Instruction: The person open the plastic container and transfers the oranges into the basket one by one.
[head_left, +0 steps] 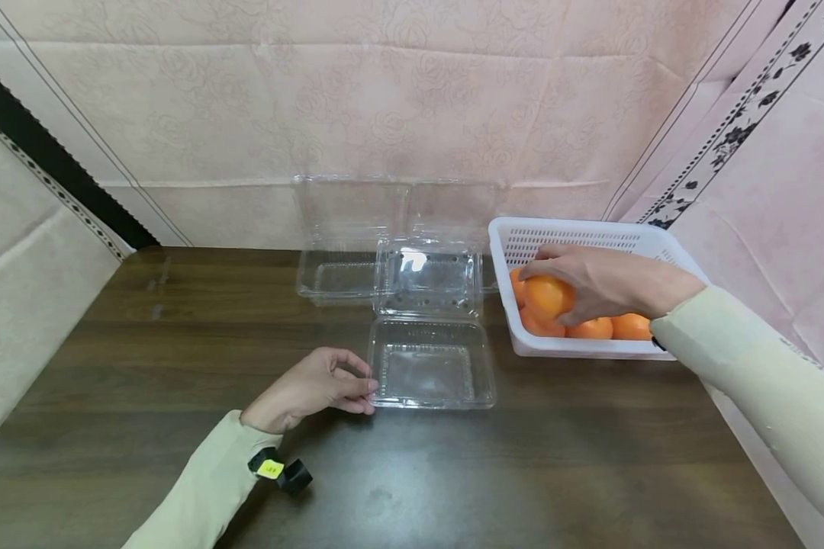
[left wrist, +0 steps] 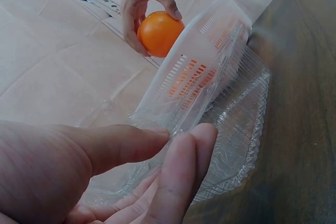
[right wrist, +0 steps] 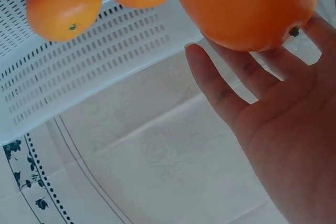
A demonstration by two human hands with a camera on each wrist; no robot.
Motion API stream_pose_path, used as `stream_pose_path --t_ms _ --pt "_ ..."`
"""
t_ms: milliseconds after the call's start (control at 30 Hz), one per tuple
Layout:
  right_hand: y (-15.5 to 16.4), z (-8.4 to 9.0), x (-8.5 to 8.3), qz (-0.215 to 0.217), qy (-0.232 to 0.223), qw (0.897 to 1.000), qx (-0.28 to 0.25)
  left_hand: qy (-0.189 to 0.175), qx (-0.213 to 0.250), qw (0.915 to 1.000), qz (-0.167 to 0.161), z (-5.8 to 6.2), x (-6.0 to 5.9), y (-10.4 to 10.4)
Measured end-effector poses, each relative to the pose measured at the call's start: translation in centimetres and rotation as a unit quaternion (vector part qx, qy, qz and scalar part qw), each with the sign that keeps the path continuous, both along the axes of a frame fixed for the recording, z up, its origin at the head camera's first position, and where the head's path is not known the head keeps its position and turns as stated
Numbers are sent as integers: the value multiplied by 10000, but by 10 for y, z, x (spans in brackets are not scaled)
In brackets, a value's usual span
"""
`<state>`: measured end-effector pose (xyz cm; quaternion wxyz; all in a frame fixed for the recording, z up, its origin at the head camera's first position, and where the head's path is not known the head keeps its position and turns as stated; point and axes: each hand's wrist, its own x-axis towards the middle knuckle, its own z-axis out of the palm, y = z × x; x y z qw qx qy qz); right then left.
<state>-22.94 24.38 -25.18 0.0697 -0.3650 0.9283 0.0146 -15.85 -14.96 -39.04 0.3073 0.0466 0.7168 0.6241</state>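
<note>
My right hand point(head_left: 600, 278) grips an orange point(head_left: 549, 296), thumb on one side and fingers on the other, over the left end of a white plastic basket point(head_left: 584, 349). Several more oranges point(head_left: 590, 329) lie in that basket. In the right wrist view the held orange point(right wrist: 247, 3) rests against the fingers, its stem end showing. My left hand point(head_left: 319, 389) pinches the front left edge of a clear plastic clamshell box point(head_left: 429, 374), which lies with its lid point(head_left: 429, 282) raised at the back. Through its clear base shows the brown tabletop.
More clear clamshell boxes point(head_left: 336, 278) stand behind the front one, lids up against the pink patterned cloth point(head_left: 384, 114). The basket sits at the right, close beside the boxes. All stand on a dark wooden table point(head_left: 199, 343).
</note>
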Motion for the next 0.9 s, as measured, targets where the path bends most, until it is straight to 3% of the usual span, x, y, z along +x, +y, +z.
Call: stream_pose_path --t_ms 267,667,900 --pt "9 -2 -2 9 84 9999 -134 -25 -3 10000 35 -1 0 1" --pt "19 -3 -2 -380 41 9988 289 -72 28 9999 66 -1 0 2" --pt "30 -8 -8 -415 -99 9991 -61 -86 33 9999 73 -1 1 2"
